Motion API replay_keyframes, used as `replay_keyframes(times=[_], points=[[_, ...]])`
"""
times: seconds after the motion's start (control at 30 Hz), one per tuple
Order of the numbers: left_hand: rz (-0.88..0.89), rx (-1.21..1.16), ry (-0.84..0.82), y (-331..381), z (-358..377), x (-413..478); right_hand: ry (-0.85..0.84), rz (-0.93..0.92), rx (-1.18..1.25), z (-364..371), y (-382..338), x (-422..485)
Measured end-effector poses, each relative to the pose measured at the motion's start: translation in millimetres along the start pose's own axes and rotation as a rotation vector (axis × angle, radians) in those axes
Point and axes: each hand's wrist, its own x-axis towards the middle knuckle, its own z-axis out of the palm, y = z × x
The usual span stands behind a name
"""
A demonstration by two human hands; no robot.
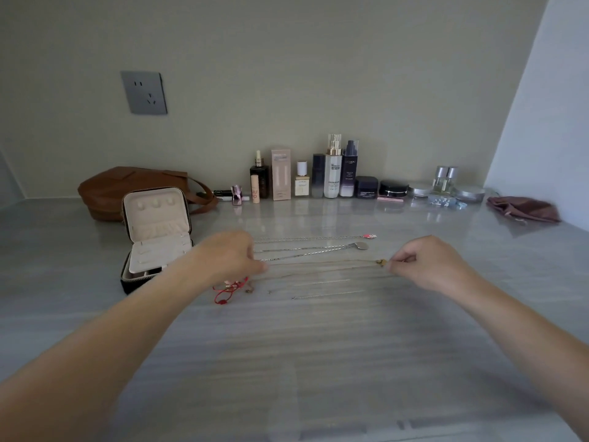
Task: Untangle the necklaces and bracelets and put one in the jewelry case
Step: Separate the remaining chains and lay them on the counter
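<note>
Several chains lie stretched side by side on the grey countertop point(318, 346). Farthest back is a silver necklace with a pink charm point(369, 236), then a silver necklace with a round pendant point(360, 246). A thin gold necklace point(318, 263) runs between my hands. My left hand point(229, 253) pinches its left end, and my right hand point(420, 260) pinches the end by its small gold pendant point(381, 262). Two fine silver chains point(328, 294) lie nearer me. A red cord bracelet point(228, 290) lies below my left hand. The jewelry case point(156, 237) stands open at the left.
A brown leather bag point(127, 186) lies behind the case. Cosmetic bottles and jars point(334, 177) line the back wall. A mauve pouch point(522, 208) lies at the far right beside the white side wall.
</note>
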Motion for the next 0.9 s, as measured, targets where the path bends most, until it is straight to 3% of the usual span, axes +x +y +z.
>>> replay_keyframes(times=[0.4,0.77,0.83,0.9], points=[[0.109,-0.33,0.107,-63,4,-8,-0.271,-0.327,-0.041,74,-124,-1],[0.102,-0.344,0.218,-51,31,0,-0.196,-0.391,-0.085,108,-139,1],[0.085,-0.441,0.227,-53,27,1,-0.165,-0.38,-0.049,104,-135,4],[0.032,-0.683,0.17,-55,21,-2,-0.156,-0.361,-0.001,100,-132,7]])
